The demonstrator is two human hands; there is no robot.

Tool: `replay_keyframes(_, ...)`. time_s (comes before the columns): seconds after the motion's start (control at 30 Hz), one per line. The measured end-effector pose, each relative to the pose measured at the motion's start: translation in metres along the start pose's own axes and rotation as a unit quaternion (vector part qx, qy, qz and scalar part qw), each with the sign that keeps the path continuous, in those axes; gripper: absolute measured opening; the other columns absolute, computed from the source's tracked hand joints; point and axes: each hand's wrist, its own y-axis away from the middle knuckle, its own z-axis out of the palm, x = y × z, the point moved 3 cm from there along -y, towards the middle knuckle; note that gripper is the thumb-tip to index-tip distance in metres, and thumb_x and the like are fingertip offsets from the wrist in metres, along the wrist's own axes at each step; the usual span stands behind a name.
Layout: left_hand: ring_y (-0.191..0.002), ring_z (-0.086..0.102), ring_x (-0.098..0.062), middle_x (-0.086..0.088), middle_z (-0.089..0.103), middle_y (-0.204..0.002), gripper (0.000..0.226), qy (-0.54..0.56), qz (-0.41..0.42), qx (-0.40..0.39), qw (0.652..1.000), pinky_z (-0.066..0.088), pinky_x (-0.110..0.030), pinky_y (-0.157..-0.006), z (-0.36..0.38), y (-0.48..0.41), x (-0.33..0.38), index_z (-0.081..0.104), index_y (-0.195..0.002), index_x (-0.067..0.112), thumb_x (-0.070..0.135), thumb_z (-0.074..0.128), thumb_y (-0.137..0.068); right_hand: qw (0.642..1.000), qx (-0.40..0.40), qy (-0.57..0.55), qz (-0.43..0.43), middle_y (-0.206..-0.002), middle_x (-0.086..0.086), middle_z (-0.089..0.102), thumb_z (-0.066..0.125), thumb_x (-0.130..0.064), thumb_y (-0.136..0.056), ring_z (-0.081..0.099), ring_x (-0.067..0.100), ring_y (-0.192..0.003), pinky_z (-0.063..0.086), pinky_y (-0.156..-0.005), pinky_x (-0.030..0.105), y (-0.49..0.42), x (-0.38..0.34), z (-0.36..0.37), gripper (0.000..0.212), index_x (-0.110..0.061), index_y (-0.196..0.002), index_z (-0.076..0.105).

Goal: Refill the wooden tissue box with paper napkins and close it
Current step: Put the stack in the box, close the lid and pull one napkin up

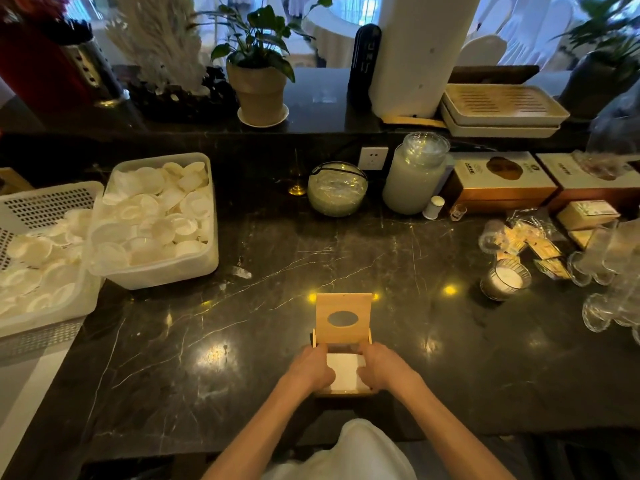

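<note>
Now wooden tissue box (343,389) lid (343,318) stands upright, facing the person.

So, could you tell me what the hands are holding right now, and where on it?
Both hands grip the wooden tissue box: left hand on its left side, right hand on its right, napkins between.

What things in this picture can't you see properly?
- Head view: sides of the napkins, hidden by the left hand and right hand.
- Print on the cartons: too small to read.
- Glass cups: cut off by the right edge.
- White basket: cut off by the left edge.
</note>
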Motion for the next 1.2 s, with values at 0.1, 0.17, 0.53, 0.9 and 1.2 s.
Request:
replay_keyframes(0.1,-0.122,0.055,-0.028,-0.012,0.052,-0.138,0.048,-0.003,-0.003,-0.022,1.0,0.047,-0.033,-0.089,-0.002,-0.004,0.0,0.046,-0.138,0.013,0.017,0.05,-0.091,0.999,-0.02,0.013,0.022,-0.132,0.008,0.058,0.054,-0.018,-0.09,0.059,0.026,-0.115,0.053,-0.09,0.035,-0.002,-0.001,0.0,0.051,-0.021,-0.14,0.046)
replay_keyframes(0.17,-0.12,0.056,-0.027,-0.012,0.053,-0.137,0.045,-0.006,-0.015,-0.025,1.0,0.045,-0.031,-0.084,-0.002,-0.007,0.0,0.048,-0.136,0.012,0.016,0.047,-0.092,0.998,-0.03,0.044,0.038,-0.126,0.008,0.061,0.053,-0.02,-0.089,0.06,0.026,-0.11,0.053,-0.088,0.035,-0.003,-0.003,-0.002,0.044,-0.017,-0.132,0.053)
replay_keyframes(0.53,-0.092,0.058,-0.017,-0.007,0.059,-0.11,0.032,0.022,-0.013,-0.012,1.0,0.046,-0.025,-0.071,-0.004,-0.009,-0.001,0.059,-0.121,0.01,0.014,0.049,-0.091,0.995,0.0,0.082,0.054,-0.11,0.005,0.066,0.051,-0.027,-0.09,0.064,0.02,-0.097,0.052,-0.077,0.029,-0.012,-0.002,0.0,0.031,-0.015,-0.117,0.062)
replay_keyframes(0.9,-0.117,0.057,-0.024,-0.005,0.055,-0.133,0.057,0.002,0.0,-0.078,0.997,0.053,-0.039,-0.097,-0.005,-0.009,-0.007,0.05,-0.132,0.019,0.033,0.067,-0.079,0.997,-0.058,0.056,-0.004,-0.142,0.009,0.045,0.057,-0.049,-0.088,0.052,0.029,-0.124,0.046,-0.096,0.04,-0.007,0.003,0.004,0.066,-0.031,-0.146,0.033)
replay_keyframes(1.2,-0.126,0.053,-0.025,-0.004,0.053,-0.138,0.06,-0.019,0.024,-0.057,0.998,0.05,-0.037,-0.1,0.001,-0.016,-0.013,0.047,-0.135,0.019,0.026,0.075,-0.082,0.999,-0.019,0.032,-0.034,-0.142,0.007,0.047,0.068,-0.048,-0.084,0.052,0.028,-0.125,0.049,-0.097,0.039,-0.005,0.008,0.01,0.067,-0.03,-0.142,0.041)
